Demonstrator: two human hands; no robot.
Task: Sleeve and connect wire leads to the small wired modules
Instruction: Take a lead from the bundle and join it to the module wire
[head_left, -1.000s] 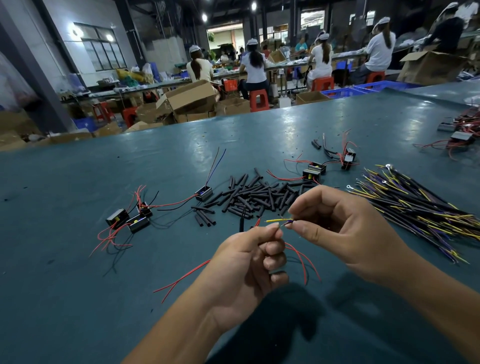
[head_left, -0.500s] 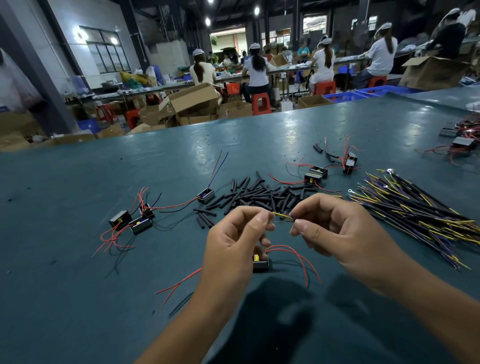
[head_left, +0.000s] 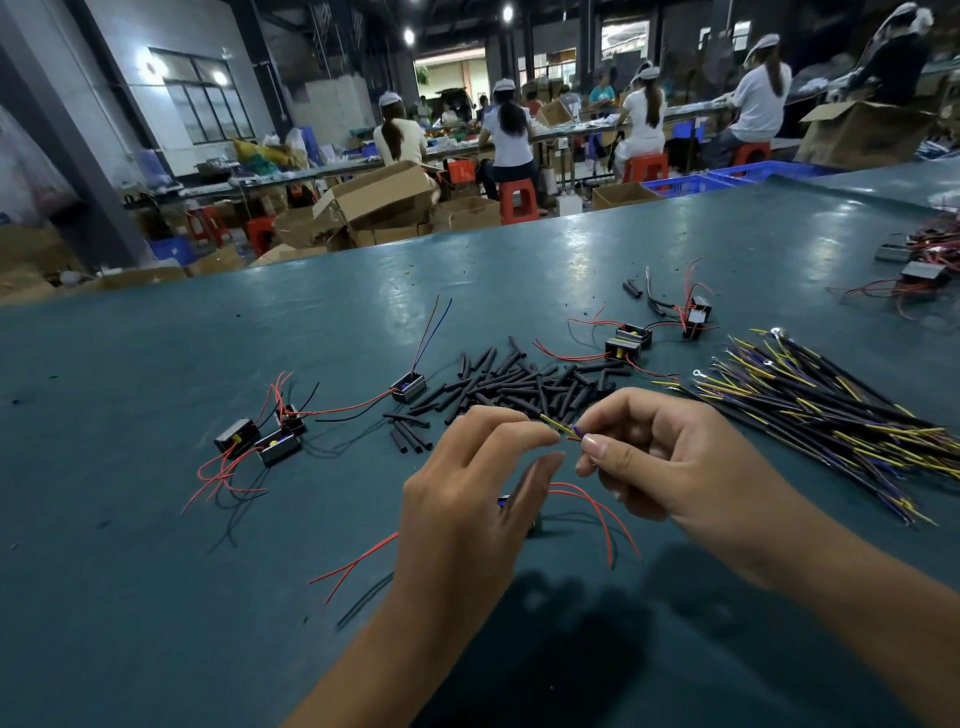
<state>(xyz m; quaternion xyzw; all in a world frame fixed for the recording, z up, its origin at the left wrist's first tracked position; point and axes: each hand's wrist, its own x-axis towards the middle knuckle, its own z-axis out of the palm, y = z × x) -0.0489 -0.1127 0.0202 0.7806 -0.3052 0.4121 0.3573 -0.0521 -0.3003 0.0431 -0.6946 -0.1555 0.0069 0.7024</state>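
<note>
Both hands meet over the near middle of the bench (head_left: 156, 597), and the work hangs between their fingertips. The right hand (head_left: 691, 467) pinches the bared end of a yellow-and-purple lead (head_left: 563, 427) between thumb and forefinger; that grip is closed on the lead. The left hand (head_left: 467, 499) has its forefinger and thumb drawn towards the same spot, the other fingers loosely curled. Its fingertips reach the wire ends, but whether they actually clamp a strand is too fine to tell.

The lead's long axis runs roughly left to right and slightly away, from the right hand's pinch towards the left fingertips, so the two ends lie nearly in line and just touching. That alignment looks like the thing the next move depends on: the joining or twisting has to happen along that axis, and the left hand is the nearer one to close the gap.

The module (head_left: 511, 512) being wired sits on the bench under the left hand, mostly hidden, with its red leads (head_left: 602, 512) curling out to the right. The heap of black sleeves (head_left: 524, 387) lies just beyond the hands, within easy reach of either, and the bundle of yellow-and-purple leads (head_left: 831, 410) lies to the right. Other modules (head_left: 260, 439) sit to the left.
</note>
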